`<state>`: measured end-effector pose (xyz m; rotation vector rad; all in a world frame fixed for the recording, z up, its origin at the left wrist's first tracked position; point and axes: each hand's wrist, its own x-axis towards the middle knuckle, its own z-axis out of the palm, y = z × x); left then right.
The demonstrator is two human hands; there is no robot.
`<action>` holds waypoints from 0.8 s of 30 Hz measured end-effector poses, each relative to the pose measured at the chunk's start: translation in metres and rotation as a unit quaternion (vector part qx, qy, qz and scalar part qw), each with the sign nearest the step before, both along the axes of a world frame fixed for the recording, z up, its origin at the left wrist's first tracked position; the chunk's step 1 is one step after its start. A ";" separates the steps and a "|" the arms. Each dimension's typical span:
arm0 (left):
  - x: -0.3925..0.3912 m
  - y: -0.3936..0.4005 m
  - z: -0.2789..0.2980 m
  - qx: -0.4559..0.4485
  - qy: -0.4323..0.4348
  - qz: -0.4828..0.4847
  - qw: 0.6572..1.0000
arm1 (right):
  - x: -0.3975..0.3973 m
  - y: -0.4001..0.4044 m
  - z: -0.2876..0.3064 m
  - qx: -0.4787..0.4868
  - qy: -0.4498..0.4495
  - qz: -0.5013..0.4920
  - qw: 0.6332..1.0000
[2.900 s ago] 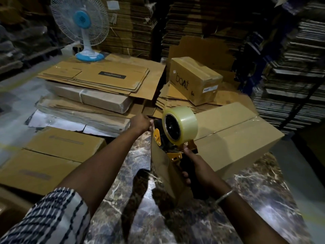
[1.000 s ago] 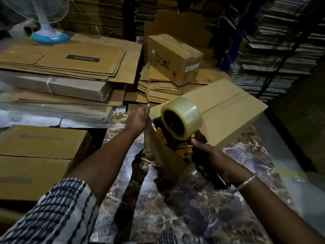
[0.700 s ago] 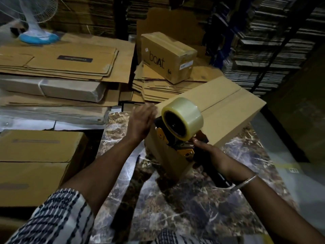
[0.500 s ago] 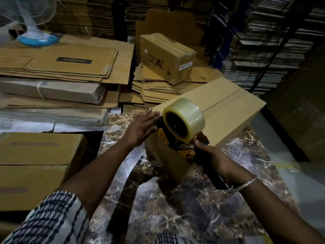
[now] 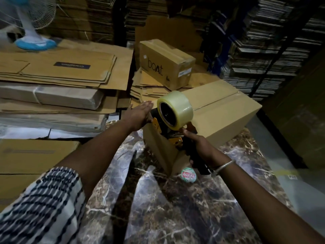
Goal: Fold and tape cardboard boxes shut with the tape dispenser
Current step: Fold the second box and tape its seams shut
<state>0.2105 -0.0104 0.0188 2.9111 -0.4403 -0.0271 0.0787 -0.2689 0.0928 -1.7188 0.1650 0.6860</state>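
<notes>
Flattened now, the left hand [image 5: 140, 114] has opened out from its earlier grip onto the box's near top corner

Right hand [image 5: 199, 147] is wrapped around the tape dispenser [image 5: 173, 120], whose clear roll sits at the near end of the cardboard box [image 5: 223, 117] on the marble table [image 5: 167, 208]. Box flaps are shut, so its contents are hidden. A small round green-and-white object [image 5: 189, 175] peeks from under the wrist, label unreadable. Behind, a taped "boat" carton [image 5: 166, 63] rests on flat cardboard, and the fan [image 5: 33, 23] is cut off by the frame

Tan box [image 5: 226, 110], clear tape roll [image 5: 175, 107] (yellow-black dispenser [image 5: 159, 125]), brown-veined marble table [image 5: 167, 208].
</notes>
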 end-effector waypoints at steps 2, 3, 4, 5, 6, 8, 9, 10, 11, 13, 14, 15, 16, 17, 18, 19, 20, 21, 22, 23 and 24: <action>0.005 0.000 0.001 0.029 0.004 0.004 1.000 | 0.004 0.004 0.001 -0.005 0.007 0.000 1.000; 0.005 -0.001 0.003 0.036 0.007 0.006 0.999 | 0.005 0.005 0.003 -0.009 0.009 -0.006 1.000; 0.005 -0.001 0.003 0.036 0.008 0.006 0.999 | 0.006 0.006 0.003 -0.006 0.011 -0.013 1.000; 0.005 -0.001 0.004 0.033 0.007 0.007 0.999 | 0.006 0.006 0.004 -0.001 0.012 -0.013 1.000; 0.004 -0.001 0.004 0.029 0.006 0.009 1.000 | 0.005 0.005 0.005 -0.004 0.009 -0.007 1.000; -0.002 -0.004 0.004 0.009 0.007 0.019 1.000 | 0.003 0.002 0.004 -0.036 0.000 0.002 0.999; -0.003 -0.006 0.002 -0.001 0.008 0.020 1.000 | 0.000 0.001 0.005 -0.049 0.001 0.006 0.999; -0.007 -0.009 0.005 -0.011 0.005 0.019 1.000 | -0.004 0.000 0.005 -0.054 0.002 0.010 0.998; -0.008 -0.013 0.007 -0.021 -0.001 0.018 1.000 | -0.008 0.001 0.007 -0.059 0.004 0.008 0.998; -0.007 -0.016 0.011 -0.034 -0.011 0.053 0.998 | -0.016 -0.007 0.009 -0.069 0.007 0.000 0.998; -0.006 -0.013 0.010 -0.021 0.000 0.093 0.995 | -0.021 -0.014 0.010 -0.066 0.006 -0.003 0.998; -0.007 -0.008 0.004 0.024 0.025 0.122 0.992 | -0.028 -0.022 0.013 -0.053 0.008 -0.004 0.999; -0.007 -0.001 -0.006 0.079 0.069 0.128 0.986 | -0.034 -0.033 0.009 -0.043 0.009 0.003 0.999; -0.011 0.004 -0.017 0.108 0.116 0.125 0.979 | -0.042 -0.044 0.007 -0.047 0.004 0.006 0.999; -0.014 0.010 -0.035 0.114 0.138 0.117 0.977 | -0.049 -0.053 0.002 -0.044 -0.001 0.007 0.999; -0.018 0.013 -0.049 0.079 0.120 0.108 0.984 | -0.052 -0.053 0.000 -0.020 -0.005 -0.002 1.000; -0.022 0.013 -0.059 -0.001 0.079 0.108 0.991 | -0.053 -0.053 -0.007 0.009 -0.002 -0.013 1.000; -0.027 0.007 -0.062 -0.097 0.035 0.120 0.987 | -0.053 -0.051 -0.012 0.021 0.008 -0.017 1.000; -0.029 0.000 -0.064 -0.173 -0.027 0.117 0.977 | -0.051 -0.049 -0.019 0.027 0.013 -0.019 0.999; -0.033 -0.009 -0.062 -0.213 -0.075 0.120 0.967 | -0.049 -0.046 -0.020 0.036 0.020 -0.016 0.999; -0.037 -0.019 -0.058 -0.225 -0.121 0.124 0.959 | -0.047 -0.046 -0.021 0.044 0.027 -0.010 0.999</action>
